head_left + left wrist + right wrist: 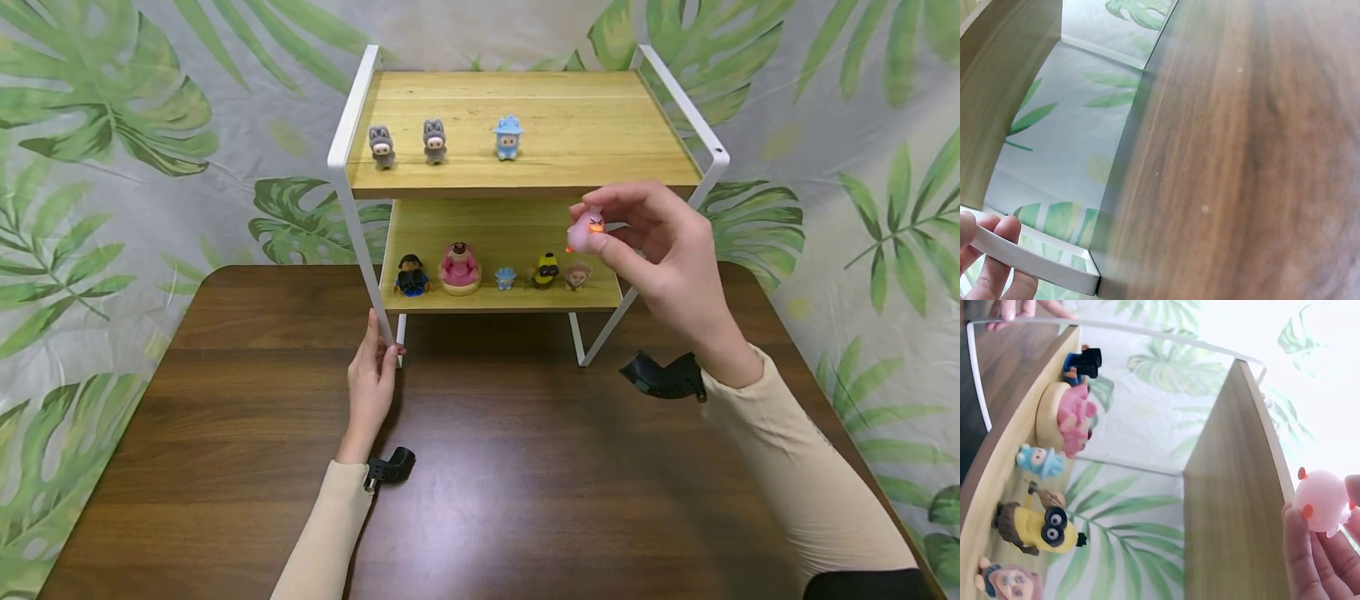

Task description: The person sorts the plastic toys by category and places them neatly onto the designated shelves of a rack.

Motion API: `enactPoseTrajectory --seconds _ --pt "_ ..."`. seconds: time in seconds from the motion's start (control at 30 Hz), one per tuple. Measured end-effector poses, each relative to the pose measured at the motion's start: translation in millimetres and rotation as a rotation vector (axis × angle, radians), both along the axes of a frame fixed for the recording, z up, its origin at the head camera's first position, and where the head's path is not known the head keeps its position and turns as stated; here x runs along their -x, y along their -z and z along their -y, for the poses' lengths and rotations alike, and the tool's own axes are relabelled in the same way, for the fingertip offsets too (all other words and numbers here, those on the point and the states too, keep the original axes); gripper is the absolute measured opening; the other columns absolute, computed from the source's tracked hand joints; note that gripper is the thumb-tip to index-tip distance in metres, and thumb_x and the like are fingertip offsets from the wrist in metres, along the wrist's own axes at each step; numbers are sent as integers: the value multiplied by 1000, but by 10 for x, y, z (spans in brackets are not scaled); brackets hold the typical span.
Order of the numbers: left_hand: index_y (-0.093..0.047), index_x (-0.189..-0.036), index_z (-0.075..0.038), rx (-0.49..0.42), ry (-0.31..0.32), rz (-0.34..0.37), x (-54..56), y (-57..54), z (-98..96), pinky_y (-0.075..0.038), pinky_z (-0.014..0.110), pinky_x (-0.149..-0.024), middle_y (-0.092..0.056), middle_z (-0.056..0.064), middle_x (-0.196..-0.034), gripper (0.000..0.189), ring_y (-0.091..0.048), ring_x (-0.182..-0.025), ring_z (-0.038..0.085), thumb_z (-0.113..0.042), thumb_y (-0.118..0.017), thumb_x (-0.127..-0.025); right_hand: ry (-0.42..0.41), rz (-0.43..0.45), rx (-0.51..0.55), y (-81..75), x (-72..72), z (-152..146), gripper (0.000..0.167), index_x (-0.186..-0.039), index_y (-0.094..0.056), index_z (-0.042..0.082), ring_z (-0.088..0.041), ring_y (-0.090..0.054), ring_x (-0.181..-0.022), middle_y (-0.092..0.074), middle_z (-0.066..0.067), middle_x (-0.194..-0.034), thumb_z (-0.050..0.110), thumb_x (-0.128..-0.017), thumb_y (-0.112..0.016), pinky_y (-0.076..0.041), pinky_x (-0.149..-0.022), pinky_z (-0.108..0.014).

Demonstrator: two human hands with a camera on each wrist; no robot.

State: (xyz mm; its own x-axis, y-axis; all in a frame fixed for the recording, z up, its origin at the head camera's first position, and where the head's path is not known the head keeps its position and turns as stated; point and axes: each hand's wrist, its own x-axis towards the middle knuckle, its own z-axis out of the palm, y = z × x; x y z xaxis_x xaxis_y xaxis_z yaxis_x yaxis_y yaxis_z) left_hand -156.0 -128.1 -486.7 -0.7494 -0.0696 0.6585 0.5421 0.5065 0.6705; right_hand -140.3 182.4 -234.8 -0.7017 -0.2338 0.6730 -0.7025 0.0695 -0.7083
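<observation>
In the head view my right hand (663, 242) pinches a small pink bird figurine (587, 232) with an orange beak between thumb and fingertips. It is held in front of the upper board's front edge, toward the right. The right wrist view shows the pink bird figurine (1322, 500) from below, its orange feet outward. My left hand (371, 379) grips the white front left leg (1041, 262) of a two-tier shelf (525, 179), thumb on one side and fingers on the other. Three figurines stand on the upper board: two grey ones (434, 142) and a blue-hatted one (507, 138).
Along the lower board's front stand a dark-haired figure (411, 275), a pink bear (459, 268), a small blue figure (506, 278), a yellow minion (545, 271) and a brownish-pink figure (577, 276). The shelf stands on a brown wooden table (480, 467) before a leaf-print backdrop (105, 108).
</observation>
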Motion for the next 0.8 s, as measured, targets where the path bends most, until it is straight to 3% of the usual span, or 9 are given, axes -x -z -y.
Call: enactPoseTrajectory --seconds 0.27,0.53,0.8 --pt "-16 -150 -48 -2 7 34 -11 -12 5 -43 38 -63 -59 18 -86 82 -60 -75 29 -1 -55 -96 -29 16 95 -64 59 -3 26 -108 -61 -13 -27 -61 -89 -66 -17 -101 -14 -82 -62 -51 -78 -25" --pt "-17 -152 -43 15 -5 8 -4 -13 0 -43 39 -62 -60 17 -85 83 -60 -73 29 2 -56 -94 -37 21 151 -138 89 12 25 -107 -63 -11 -29 -60 -90 -65 -18 -99 -14 -82 -61 -50 -77 -26" --pt "-16 -151 -44 15 -6 16 -15 -21 0 -43 38 -62 -60 17 -86 84 -60 -73 29 3 -56 -94 -23 -36 137 -225 132 5 24 -107 -62 -12 -28 -62 -85 -65 -21 -97 -11 -83 -62 -50 -77 -28"
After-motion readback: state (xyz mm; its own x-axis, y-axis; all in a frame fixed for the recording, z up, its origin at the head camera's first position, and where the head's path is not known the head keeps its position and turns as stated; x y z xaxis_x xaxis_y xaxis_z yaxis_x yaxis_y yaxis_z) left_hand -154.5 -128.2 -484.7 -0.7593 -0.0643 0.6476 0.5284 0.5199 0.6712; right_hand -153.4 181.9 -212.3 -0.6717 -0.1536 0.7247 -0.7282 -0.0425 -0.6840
